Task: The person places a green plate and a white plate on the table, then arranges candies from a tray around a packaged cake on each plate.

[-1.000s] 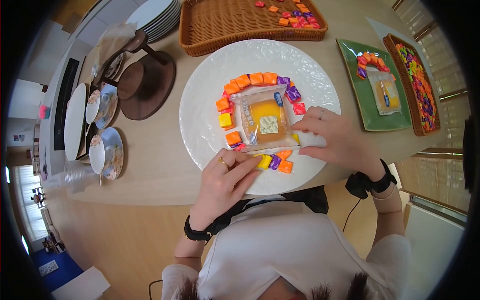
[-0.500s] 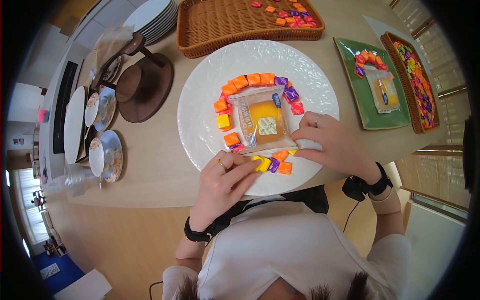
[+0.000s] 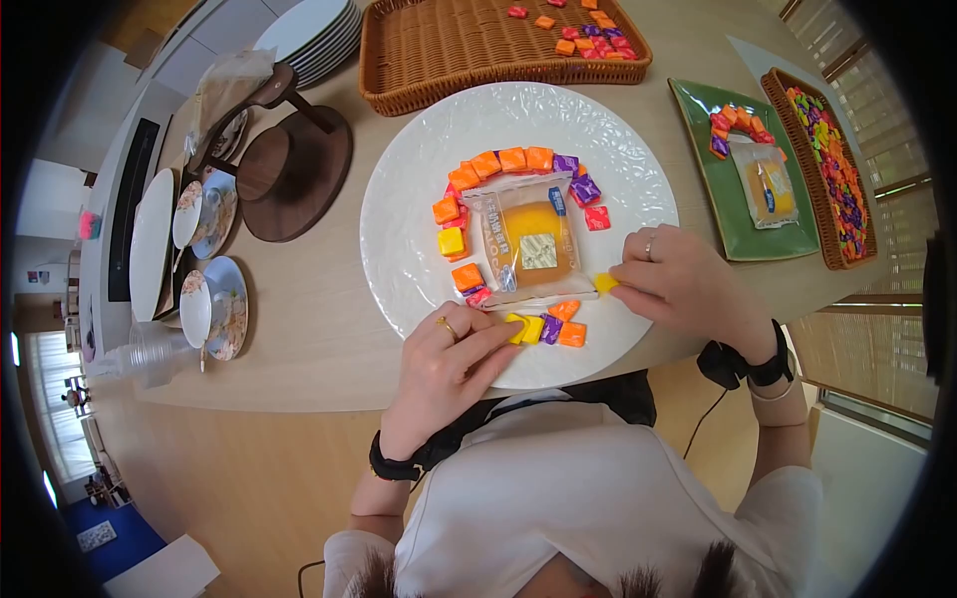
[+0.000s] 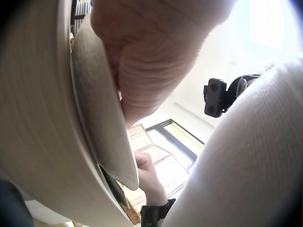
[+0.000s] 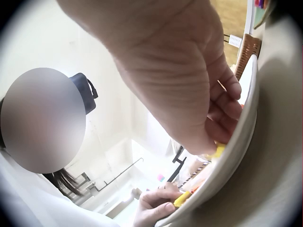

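well, watching from my remote seat, the biggest thing i have is the pale table [image 3: 299, 339], spread across the middle of the frame, and on it the white plate [image 3: 409, 189], round and wide, fills the centre. the wicker tray [image 3: 439, 50] sits just beyond it at the top, and the green plate [image 3: 718, 194] lies at the right with a smaller arrangement of the same kind. in the middle of the white plate lies the wrapped cake [image 3: 523, 244], with a broken ring of coloured squares [image 3: 511, 158] around it. i'd call the step in hand placing and straightening squares along the lower side of that ring. the right hand [image 3: 680, 279], right of centre, pinches a yellow piece [image 3: 605, 284] between thumb and fingers near the wrapped cake's lower right corner; whether the piece touches the plate, i can't tell. the left hand [image 3: 447, 349], below centre, holds a yellow pair [image 3: 531, 327] at its fingertips by the wrapper's lower edge. to my mind the next move calls for setting the right hand's piece flat in the gap below the red square [image 3: 596, 217], without nudging the neighbours
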`<state>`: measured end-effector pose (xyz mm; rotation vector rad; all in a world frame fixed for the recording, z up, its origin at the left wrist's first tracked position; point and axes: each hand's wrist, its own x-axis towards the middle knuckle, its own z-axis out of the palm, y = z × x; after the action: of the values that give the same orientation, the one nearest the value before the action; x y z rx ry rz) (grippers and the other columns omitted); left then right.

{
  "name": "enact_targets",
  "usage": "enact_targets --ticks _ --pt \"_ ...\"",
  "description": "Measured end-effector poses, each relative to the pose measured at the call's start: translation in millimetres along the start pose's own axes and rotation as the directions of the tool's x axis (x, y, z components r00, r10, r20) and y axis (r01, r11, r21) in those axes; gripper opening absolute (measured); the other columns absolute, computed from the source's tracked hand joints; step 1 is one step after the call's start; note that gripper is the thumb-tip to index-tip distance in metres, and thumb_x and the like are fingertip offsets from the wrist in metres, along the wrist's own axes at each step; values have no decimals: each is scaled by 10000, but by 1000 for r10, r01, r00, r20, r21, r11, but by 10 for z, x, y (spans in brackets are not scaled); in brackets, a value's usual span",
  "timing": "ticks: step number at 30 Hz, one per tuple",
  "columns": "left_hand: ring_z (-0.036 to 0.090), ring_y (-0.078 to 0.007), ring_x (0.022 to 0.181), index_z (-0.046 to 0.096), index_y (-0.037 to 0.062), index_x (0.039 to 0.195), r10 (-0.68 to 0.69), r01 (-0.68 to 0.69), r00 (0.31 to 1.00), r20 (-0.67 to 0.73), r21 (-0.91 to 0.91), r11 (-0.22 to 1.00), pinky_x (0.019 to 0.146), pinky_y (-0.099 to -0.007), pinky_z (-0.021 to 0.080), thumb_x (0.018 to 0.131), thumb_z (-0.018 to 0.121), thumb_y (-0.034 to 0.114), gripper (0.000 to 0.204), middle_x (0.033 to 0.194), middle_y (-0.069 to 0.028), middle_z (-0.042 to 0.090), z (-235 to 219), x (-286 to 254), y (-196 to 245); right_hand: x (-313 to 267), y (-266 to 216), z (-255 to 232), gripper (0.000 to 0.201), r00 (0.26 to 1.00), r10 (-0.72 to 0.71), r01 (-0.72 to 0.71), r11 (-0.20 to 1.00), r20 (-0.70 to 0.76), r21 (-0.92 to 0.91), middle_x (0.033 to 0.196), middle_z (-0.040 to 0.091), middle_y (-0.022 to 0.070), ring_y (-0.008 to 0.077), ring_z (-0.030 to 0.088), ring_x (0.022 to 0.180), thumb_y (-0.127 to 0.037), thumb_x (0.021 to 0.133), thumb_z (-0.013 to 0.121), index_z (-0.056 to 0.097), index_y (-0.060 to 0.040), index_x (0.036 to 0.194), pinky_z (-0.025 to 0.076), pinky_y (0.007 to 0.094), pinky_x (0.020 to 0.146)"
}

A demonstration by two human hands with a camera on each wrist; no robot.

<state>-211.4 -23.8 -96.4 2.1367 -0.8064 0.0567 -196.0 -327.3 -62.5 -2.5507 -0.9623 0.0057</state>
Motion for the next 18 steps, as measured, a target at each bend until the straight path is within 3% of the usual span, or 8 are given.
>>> enact_targets --ticks 4,6,9,15,18 --pt "646 -218 848 766 39 1015 5 -5 1000 -8 3 1000 738 -326 537 765 812 34 254 865 -76 652 12 -10 -11 42 5 5 136 995 -2 4 1000 -97 14 807 568 106 291 577 787 -115 855 688 613 -19 795 466 401 721" --pt "646 -218 847 766 38 1015 4 -4 1000 -7 3 1000 736 -325 537 766 811 33 254 863 -77 652 2 0 0 57 11 -47 114 988 152 -150 970 5 191 809 564 123 312 576 785 -81 867 663 607 -6 802 469 405 715" --pt "648 -218 846 766 37 1015 3 -3 1000 -6 1 1000 734 -324 537 765 811 33 254 862 -79 653 12 -5 -7 78 86 -29 103 982 182 -167 959 -47 230 801 573 113 285 578 713 -55 844 701 619 7 845 463 366 631" --pt "648 -213 845 766 35 1014 -6 6 1000 -2 -2 1000 732 -322 536 768 811 34 250 867 -81 658 9 -3 -6 125 58 -40 157 962 255 -235 954 -93 183 836 584 110 283 589 713 -81 816 745 619 -3 868 463 357 617" --pt "647 -212 844 767 35 1013 -13 13 1000 1 2 1000 732 -320 536 769 811 36 248 869 -81 660 13 -4 -7 139 25 33 162 967 214 -201 974 -135 102 856 587 112 292 607 757 -88 816 743 618 -4 875 479 368 639"
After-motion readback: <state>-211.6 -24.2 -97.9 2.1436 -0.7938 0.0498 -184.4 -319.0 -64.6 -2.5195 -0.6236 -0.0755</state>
